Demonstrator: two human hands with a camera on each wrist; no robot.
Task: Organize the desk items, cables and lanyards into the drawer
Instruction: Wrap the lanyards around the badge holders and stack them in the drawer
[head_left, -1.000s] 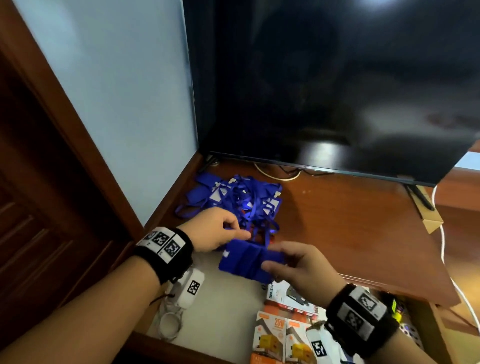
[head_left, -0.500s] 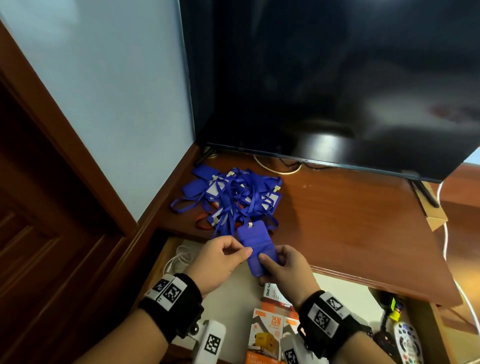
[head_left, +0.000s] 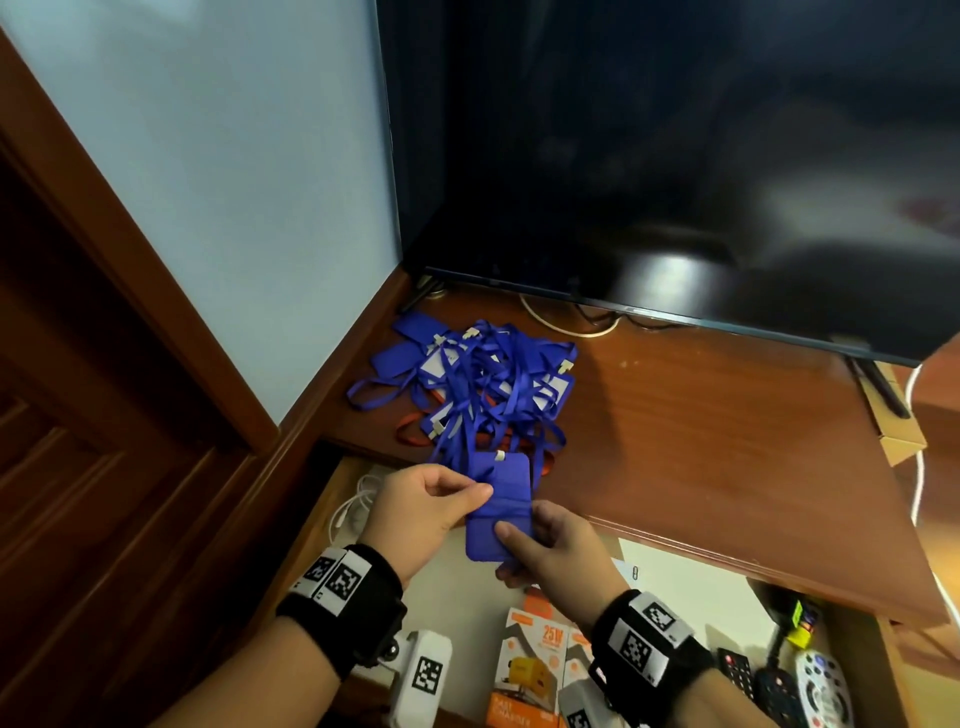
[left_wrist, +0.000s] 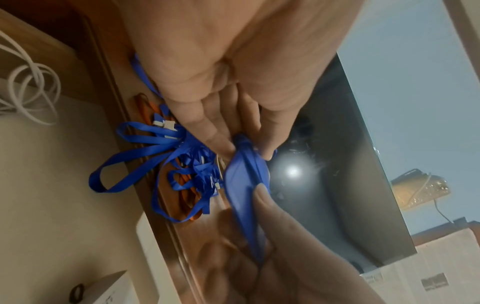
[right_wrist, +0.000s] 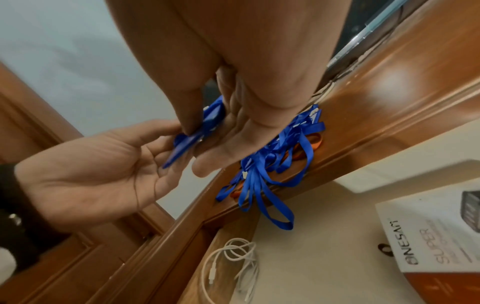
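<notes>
Both hands hold a blue badge holder (head_left: 500, 506) with its strap wrapped around it, just above the desk's front edge. My left hand (head_left: 423, 512) pinches its upper left side between thumb and fingers (left_wrist: 221, 142). My right hand (head_left: 545, 558) grips its lower end, thumb on top (left_wrist: 262, 197). Behind it on the desk lies a tangled pile of blue lanyards (head_left: 483, 379) with an orange strap (head_left: 415, 431) underneath; some straps (right_wrist: 262, 193) hang over the edge. The open drawer (head_left: 332, 483) is below the hands.
A large dark TV (head_left: 675, 156) stands at the back of the wooden desk (head_left: 701, 441). The drawer holds a coiled white cable (right_wrist: 233, 265), orange charger boxes (head_left: 530, 670), a white box (right_wrist: 428, 232) and remotes (head_left: 821, 686). A wall (head_left: 234, 182) bounds the left.
The two hands turned the badge holder from lying crosswise to pointing away from me and carried it back toward the desk edge, close to the lanyard pile.
</notes>
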